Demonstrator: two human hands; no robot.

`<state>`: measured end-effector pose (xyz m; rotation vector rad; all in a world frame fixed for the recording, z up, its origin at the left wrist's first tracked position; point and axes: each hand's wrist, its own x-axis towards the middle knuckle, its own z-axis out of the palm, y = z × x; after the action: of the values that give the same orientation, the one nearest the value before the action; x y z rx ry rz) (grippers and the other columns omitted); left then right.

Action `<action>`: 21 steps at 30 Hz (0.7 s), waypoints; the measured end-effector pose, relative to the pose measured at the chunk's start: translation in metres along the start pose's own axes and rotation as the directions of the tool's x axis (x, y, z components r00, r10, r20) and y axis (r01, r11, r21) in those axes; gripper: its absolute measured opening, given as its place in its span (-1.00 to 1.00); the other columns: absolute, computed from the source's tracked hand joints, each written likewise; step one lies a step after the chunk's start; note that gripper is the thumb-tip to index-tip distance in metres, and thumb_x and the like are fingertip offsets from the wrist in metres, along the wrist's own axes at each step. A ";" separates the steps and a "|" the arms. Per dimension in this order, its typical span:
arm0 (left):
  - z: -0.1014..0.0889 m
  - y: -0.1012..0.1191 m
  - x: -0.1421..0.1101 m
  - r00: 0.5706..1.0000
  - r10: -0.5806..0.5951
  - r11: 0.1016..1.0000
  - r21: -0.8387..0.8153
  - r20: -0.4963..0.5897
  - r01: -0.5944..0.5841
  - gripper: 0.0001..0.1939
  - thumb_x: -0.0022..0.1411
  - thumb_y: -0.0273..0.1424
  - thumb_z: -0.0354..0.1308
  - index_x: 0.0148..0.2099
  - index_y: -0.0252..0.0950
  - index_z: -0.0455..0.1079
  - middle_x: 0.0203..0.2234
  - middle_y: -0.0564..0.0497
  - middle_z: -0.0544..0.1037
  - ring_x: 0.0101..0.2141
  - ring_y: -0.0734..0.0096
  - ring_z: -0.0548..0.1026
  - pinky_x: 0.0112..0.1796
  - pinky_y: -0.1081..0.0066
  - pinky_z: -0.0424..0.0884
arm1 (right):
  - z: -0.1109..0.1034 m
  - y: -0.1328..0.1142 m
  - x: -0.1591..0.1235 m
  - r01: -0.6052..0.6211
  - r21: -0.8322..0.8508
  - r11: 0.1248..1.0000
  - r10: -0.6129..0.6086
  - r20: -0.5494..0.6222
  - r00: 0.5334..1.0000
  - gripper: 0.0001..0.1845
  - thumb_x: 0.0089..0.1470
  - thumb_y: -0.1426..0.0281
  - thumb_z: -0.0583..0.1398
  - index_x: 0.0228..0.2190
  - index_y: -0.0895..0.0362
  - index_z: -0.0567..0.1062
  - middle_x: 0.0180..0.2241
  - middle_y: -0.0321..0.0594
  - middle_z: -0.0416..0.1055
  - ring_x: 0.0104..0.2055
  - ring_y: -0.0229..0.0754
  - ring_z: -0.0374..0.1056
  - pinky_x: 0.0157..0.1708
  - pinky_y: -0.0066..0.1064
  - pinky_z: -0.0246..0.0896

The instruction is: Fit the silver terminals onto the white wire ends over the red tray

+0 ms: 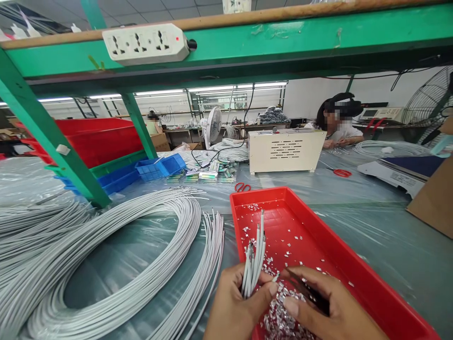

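Observation:
My left hand (244,302) is closed round a short bunch of white cables (254,264), their dark-tipped ends pointing up. One cable end is pinched between its thumb and forefinger, angled toward the right hand. In my right hand (325,302) is a pair of dark tweezers (306,289), tips close beside that cable end; whether they touch it I cannot tell. Both hands are over the near end of a red tray (339,241), where silvery foil scraps (283,307) lie heaped, with more scattered farther back.
Coiled white cables (141,226) cover the left of the table, with a loose bundle (208,264) beside the tray. Behind stand a beige metal box (285,151), red-handled scissors (341,173) and blue bins (159,166). A green shelf frame (283,47) crosses overhead. Another person (336,120) sits opposite.

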<state>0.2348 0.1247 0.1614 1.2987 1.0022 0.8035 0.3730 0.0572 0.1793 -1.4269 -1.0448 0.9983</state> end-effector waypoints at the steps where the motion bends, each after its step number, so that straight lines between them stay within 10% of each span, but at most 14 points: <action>1: 0.000 0.000 0.000 1.000 -0.006 1.000 0.001 0.009 0.006 -0.67 -0.14 -0.19 0.26 -0.40 -0.35 0.38 -0.52 -0.02 0.46 -0.46 0.41 0.37 -0.37 0.39 0.28 | -0.001 0.001 0.001 -0.014 0.023 1.000 0.015 -0.043 0.999 -0.63 -0.28 0.18 0.30 -0.37 0.11 0.53 -0.40 -0.24 0.49 -0.30 -0.14 0.37 -0.30 -0.47 0.25; 7: 0.006 0.006 -0.004 0.998 0.045 0.993 0.108 -0.051 -0.039 -0.74 -0.14 -0.23 0.21 -0.47 -0.35 0.40 -0.61 0.00 0.42 -0.56 0.45 0.29 -0.48 0.43 0.18 | 0.001 0.012 0.008 -0.097 0.095 0.991 0.101 -0.041 0.994 -0.69 -0.35 0.21 0.36 -0.52 0.16 0.51 -0.69 -0.37 0.24 -0.60 -0.31 0.12 -0.56 -0.48 0.04; 21: 0.009 0.006 -0.011 0.954 0.299 0.848 0.468 -0.032 -0.250 -0.73 0.05 -0.26 0.08 -0.47 -0.35 0.47 -0.60 -0.02 0.50 -0.55 0.39 0.38 -0.50 0.43 0.22 | 0.017 0.017 0.009 -0.123 0.456 0.881 0.190 -0.103 0.976 -0.66 -0.44 0.20 0.41 -0.62 0.15 0.49 -0.70 -0.36 0.33 -0.61 -0.40 0.12 -0.54 -0.56 0.00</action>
<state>0.2391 0.1123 0.1685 1.8582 1.1491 0.8891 0.3601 0.0698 0.1603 -1.1878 -0.5472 1.1473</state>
